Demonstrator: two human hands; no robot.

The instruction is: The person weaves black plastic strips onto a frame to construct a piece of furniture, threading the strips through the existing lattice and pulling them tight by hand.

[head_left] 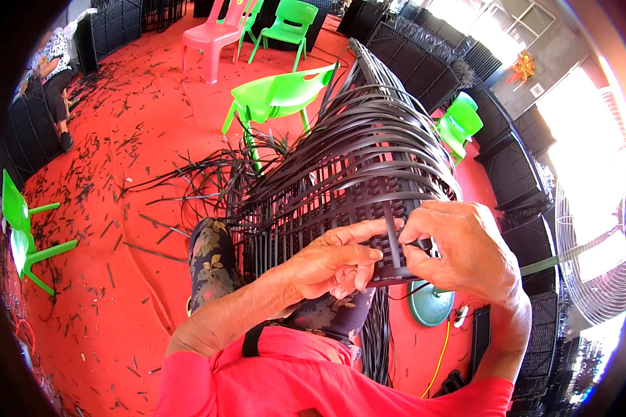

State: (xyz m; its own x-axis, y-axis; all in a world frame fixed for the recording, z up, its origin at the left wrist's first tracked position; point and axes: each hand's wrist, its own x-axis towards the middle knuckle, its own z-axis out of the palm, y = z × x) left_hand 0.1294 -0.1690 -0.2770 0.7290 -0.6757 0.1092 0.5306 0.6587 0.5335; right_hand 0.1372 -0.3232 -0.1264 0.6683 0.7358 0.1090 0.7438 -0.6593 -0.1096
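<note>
A half-woven panel of black flat plastic strips (306,208) stands in front of my lap, with long loose strips (379,115) arching over its far part. My left hand (337,260) is at the panel's near edge, its index finger stretched against the weave and the other fingers loosely curled; nothing shows in it. To its right, my right hand (459,250) is closed at the panel's near right corner, by an upright strip (391,236). A small dark object (422,244) shows between its fingers, its kind partly hidden by them.
Green plastic chairs (278,97) and a pink chair (215,38) stand on the red floor (146,208), among black strip scraps. Stacked black woven panels (515,174) line the right side. A fan (595,243) stands at right, its green base (430,306) near my knees. Another person (55,69) sits far left.
</note>
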